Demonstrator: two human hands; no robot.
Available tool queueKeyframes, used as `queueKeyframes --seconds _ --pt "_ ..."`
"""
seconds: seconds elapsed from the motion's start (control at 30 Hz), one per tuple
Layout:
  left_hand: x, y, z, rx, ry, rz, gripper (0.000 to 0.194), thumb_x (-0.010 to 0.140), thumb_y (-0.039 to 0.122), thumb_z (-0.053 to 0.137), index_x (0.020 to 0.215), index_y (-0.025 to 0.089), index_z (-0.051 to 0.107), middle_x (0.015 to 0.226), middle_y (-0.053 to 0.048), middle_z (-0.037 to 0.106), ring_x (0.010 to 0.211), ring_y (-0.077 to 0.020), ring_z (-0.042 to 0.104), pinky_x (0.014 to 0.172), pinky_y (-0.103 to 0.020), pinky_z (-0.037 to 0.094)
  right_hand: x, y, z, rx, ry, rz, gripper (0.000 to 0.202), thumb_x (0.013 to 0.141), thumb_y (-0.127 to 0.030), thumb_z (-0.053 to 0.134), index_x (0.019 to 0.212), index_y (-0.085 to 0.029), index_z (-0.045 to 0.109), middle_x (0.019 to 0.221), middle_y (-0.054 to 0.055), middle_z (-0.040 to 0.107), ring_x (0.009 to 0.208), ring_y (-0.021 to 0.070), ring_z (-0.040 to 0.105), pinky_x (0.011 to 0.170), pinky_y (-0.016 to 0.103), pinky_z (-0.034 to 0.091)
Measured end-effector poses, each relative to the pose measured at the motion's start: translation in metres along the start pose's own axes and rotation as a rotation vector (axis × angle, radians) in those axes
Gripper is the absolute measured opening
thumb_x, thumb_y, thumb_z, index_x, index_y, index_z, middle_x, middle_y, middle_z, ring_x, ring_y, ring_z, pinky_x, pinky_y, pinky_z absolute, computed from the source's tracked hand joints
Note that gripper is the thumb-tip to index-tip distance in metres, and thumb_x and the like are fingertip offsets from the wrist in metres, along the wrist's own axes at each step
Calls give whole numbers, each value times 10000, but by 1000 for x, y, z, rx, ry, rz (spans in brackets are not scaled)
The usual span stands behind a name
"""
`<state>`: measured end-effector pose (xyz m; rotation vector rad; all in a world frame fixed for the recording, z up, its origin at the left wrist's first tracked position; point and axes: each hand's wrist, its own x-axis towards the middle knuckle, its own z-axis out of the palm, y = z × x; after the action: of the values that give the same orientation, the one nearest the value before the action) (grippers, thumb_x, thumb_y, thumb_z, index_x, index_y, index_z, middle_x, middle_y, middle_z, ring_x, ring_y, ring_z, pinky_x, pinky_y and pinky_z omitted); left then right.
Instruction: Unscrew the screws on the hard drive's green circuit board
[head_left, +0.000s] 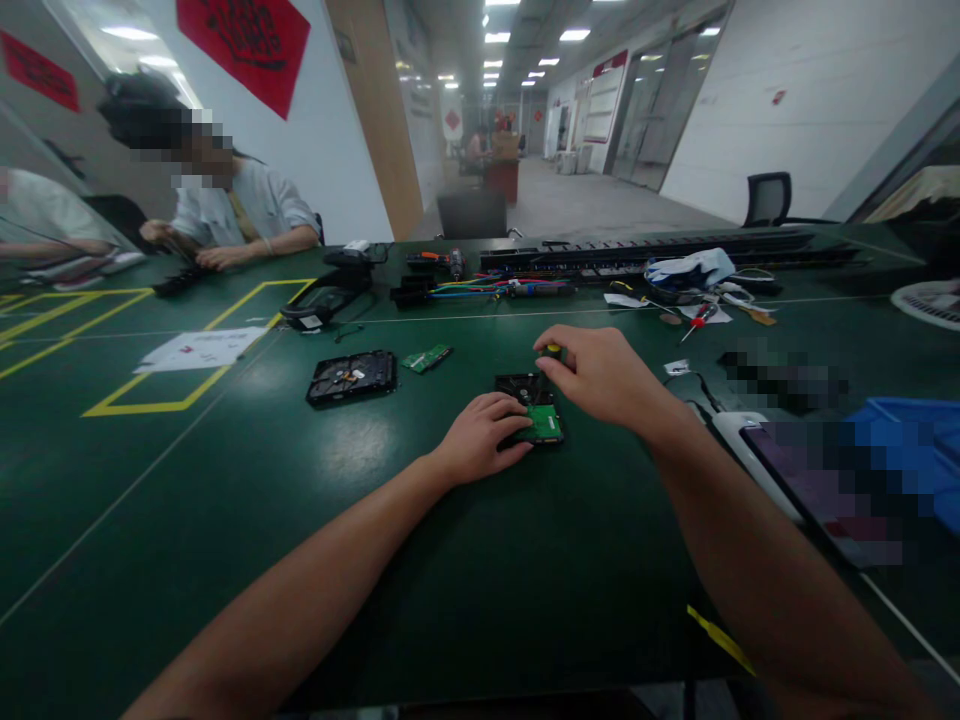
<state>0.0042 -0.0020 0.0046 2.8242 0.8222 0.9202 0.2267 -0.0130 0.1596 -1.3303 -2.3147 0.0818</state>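
Note:
A black hard drive with a green circuit board (547,424) lies on the green table in front of me. My left hand (489,437) rests on its left side, fingers spread over the board. Above the drive's far right corner, my right hand (592,372) is closed round a screwdriver with a yellow-topped handle (553,352); the shaft points down at the drive, and its tip is too small to make out. To the left sit a second black hard drive (352,378) and a loose green circuit board (427,359).
Cables (480,290), a power drill (435,263) and long black strips (645,255) lie along the far side. A red screwdriver (701,318), a white device (750,450) and a blue bin (907,440) are at right. A person (240,205) sits at far left.

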Motion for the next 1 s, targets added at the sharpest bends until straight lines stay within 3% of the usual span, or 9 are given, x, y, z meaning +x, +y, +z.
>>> queueKeyframes --seconds 0.33,0.73,1.0 --pt "0 0 0 -9 12 1 325 993 417 690 1261 240 737 1306 -99 715 1293 -296 631 1138 -523 500 0 0 2 36 0 17 273 951 -188 543 1133 -183 746 833 49 758 722 206 663 746 344 462" --pt "0 0 0 -7 6 -5 331 991 415 693 1268 238 735 1307 -99 717 1298 -302 628 1130 -522 506 1 2 3 5 4 31 169 967 -232 584 1060 -176 714 907 71 756 777 213 656 785 347 469" --pt "0 -1 1 -14 -5 -11 341 988 421 698 1283 254 731 1310 -96 714 1295 -301 628 1133 -528 500 1 3 4 13 10 -57 260 964 -174 549 1145 -179 735 1116 134 698 1071 271 630 1008 413 481"
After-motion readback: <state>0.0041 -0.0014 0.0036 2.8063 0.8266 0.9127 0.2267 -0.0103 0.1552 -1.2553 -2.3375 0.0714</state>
